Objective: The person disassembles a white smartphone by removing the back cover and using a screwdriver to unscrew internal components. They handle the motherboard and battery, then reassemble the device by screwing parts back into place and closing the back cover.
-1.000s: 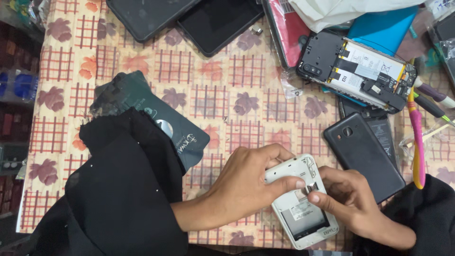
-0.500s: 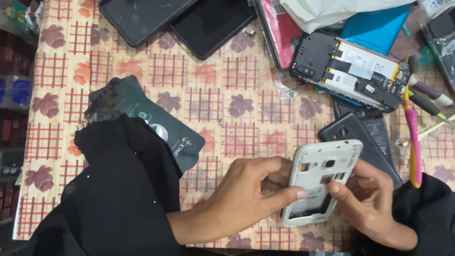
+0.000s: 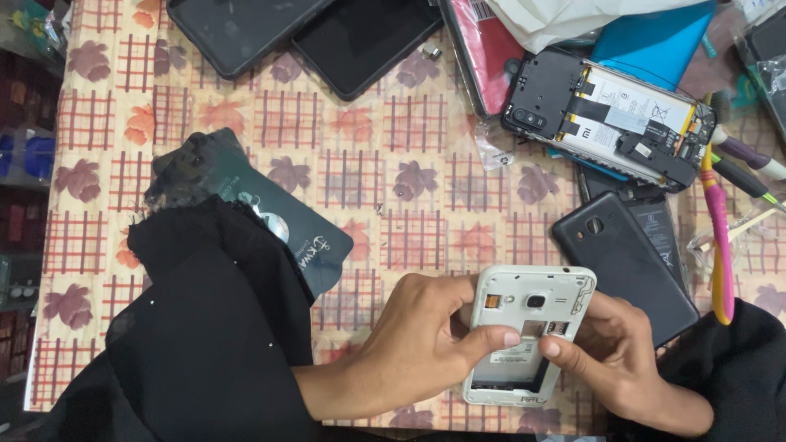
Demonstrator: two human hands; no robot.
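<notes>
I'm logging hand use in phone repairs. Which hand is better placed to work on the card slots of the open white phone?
Probably the right hand: its fingertip sits beside the slots, while the left hand grips the white phone and steadies it.

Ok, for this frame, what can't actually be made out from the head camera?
- The white phone, back cover off: its screen side faces down, and both thumbs cover part of the open bay.
- What the left hand and right hand press there: too small to tell.
- The dark phone: lower corner under the right sleeve.
- The opened phone with battery: partly under a blue sheet.
- The top tablets: cut by the edge.
</notes>
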